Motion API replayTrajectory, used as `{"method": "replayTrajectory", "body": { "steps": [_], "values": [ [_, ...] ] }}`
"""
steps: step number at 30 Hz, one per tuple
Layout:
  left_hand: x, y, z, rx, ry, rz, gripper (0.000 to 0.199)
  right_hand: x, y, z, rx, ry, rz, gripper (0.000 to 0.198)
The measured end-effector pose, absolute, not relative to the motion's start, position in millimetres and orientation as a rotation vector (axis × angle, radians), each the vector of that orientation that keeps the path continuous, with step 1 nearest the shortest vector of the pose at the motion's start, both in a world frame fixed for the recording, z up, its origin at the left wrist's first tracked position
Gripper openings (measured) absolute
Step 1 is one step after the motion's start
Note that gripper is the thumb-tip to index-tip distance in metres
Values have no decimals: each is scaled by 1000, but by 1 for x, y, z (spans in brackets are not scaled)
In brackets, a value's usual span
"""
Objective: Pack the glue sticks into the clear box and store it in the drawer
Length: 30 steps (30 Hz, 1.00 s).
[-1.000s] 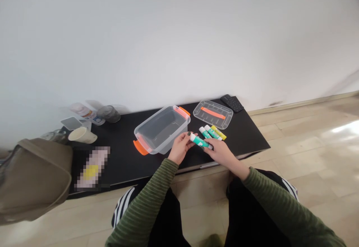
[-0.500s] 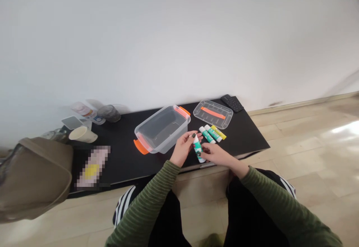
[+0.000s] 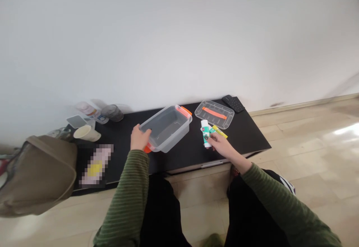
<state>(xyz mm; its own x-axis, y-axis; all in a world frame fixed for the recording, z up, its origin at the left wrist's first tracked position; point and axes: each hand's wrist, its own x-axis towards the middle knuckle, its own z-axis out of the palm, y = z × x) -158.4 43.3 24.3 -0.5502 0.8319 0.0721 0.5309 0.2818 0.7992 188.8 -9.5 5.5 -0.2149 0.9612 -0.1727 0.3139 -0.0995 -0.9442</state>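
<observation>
My right hand [image 3: 220,143] grips a white and green glue stick [image 3: 205,132], held upright over the black table. Partly covered by it lie more green and white glue sticks [image 3: 212,130] and a yellow one [image 3: 220,131]. My left hand [image 3: 139,138] is closed on the left end of a clear plastic box [image 3: 174,138], the thumb inside the rim and the fingers outside. It covers most of the orange latch [image 3: 147,148] there. Nothing shows inside the box. Behind the glue sticks lies the clear lid [image 3: 214,114] with its orange handle.
On the left of the black table [image 3: 185,161] stand a paper cup [image 3: 87,133], a dark grey cup [image 3: 112,113], a white bottle [image 3: 89,110] and a brown bag [image 3: 45,176]. A black keypad-like object [image 3: 235,104] lies at the back right, near the wall.
My left hand has let go of the glue stick and moved left onto the box's end. My right hand has raised the glue stick up and slightly right, in front of the others.
</observation>
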Motion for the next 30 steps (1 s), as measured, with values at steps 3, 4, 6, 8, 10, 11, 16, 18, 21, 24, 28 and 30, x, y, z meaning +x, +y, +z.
{"method": "replayTrajectory", "body": {
  "steps": [3,4,6,8,10,11,16,18,21,24,28,30],
  "values": [
    [-163,40,13,1119,2048,1227,38,185,-8,19,-1420,-1591,1088,31],
    [-162,37,12,1113,1998,1259,35,182,-8,24,-1415,-1610,995,32],
    [-158,26,12,1135,1921,1286,35,174,-8,36,-1406,-1668,837,32],
    [-155,16,12,1184,1873,1272,36,161,-8,48,-1393,-1768,738,31],
    [-151,6,11,1233,1852,1239,36,144,-9,58,-1379,-1921,662,29],
    [-148,2,11,1256,1849,1217,35,134,-10,62,-1382,-2016,628,28],
    [-133,-16,11,1408,1896,1070,28,82,-12,67,-1657,-2456,552,32],
    [-127,-20,12,1451,1949,1021,25,65,-14,64,-1738,-2576,581,33],
    [-121,-23,9,1408,1989,1081,19,44,-13,55,-1728,-2720,679,30],
    [-117,-21,0,1266,1923,1257,21,25,-9,46,-1716,-2812,766,31],
    [-115,-20,-11,1110,1761,1422,27,9,-2,38,-1721,-2948,830,32],
    [-115,-21,-13,1082,1722,1443,29,5,0,37,-1741,-3021,883,36]
  ]
}}
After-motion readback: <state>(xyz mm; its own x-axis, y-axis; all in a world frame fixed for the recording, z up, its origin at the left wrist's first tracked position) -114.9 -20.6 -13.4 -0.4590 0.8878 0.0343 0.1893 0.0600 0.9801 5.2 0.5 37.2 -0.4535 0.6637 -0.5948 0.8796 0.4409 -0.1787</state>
